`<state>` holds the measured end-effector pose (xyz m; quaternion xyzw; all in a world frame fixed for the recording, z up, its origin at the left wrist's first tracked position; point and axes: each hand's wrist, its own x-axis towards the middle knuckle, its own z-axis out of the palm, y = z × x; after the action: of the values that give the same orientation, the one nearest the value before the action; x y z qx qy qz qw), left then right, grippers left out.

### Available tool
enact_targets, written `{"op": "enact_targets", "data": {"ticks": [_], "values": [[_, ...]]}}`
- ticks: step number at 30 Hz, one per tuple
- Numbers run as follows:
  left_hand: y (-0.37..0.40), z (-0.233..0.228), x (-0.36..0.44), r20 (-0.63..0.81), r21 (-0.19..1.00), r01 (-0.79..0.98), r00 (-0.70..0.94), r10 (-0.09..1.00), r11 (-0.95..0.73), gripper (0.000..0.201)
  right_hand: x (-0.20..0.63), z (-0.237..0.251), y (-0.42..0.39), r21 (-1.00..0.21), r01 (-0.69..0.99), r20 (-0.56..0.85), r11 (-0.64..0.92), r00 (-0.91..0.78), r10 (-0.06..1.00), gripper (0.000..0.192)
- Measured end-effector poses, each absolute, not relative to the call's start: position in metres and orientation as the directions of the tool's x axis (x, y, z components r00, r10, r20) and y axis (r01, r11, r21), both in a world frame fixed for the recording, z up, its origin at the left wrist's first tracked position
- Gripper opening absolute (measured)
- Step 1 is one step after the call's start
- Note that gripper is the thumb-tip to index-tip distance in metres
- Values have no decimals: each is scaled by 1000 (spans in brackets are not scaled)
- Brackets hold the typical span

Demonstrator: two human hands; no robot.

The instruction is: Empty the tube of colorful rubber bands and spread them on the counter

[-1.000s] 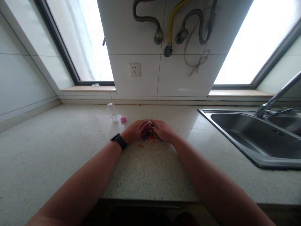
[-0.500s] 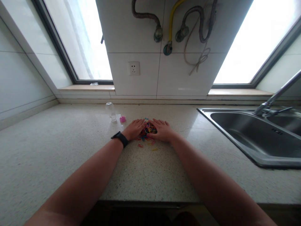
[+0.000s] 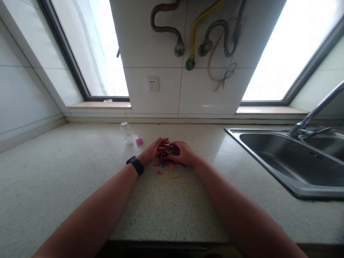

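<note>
A heap of small, colourful rubber bands (image 3: 165,154) lies on the countertop between my two hands. My left hand (image 3: 153,150) is cupped against the heap's left side, its fingers stretched out and reaching behind it. From the right, my right hand (image 3: 185,153) curves round the heap, fingers bent at the back and thumb across the front. Several loose bands, among them a yellow one (image 3: 175,177) and a red one (image 3: 159,172), lie in front. Left of my hands are a clear bottle (image 3: 126,133) and a pink cap (image 3: 139,141). Motion blurs the fingers slightly.
A steel sink (image 3: 266,157) with a faucet (image 3: 306,123) is set into the counter (image 3: 166,204) on the right. A tiled wall with a power socket (image 3: 152,84) and hoses (image 3: 192,39) rises behind, between two windows.
My hands have gone from lying flat against the heap to a more curled, cupped shape around it. The heap looks shifted and bunched between them. The camera view has tilted slightly upward.
</note>
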<state>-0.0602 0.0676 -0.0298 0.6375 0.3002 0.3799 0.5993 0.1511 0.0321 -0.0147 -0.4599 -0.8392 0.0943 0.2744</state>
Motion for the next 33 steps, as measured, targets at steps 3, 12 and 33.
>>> {"op": "enact_targets", "data": {"ticks": [3, 12, 33], "values": [[68, -30, -60, 197, 979, -154, 514, 835, -136, 66, 153, -17, 35, -530, 656, 406, 538, -360, 840, 57], [116, -29, -49, 202, 804, 433, 446, 872, -407, 83, 167, -30, 49, -630, 643, 422, 435, -187, 887, 43], [66, -26, -46, 106, 969, 128, 555, 825, -210, 80, 185, -27, 54, -828, 516, 317, 219, 107, 942, 44]]}}
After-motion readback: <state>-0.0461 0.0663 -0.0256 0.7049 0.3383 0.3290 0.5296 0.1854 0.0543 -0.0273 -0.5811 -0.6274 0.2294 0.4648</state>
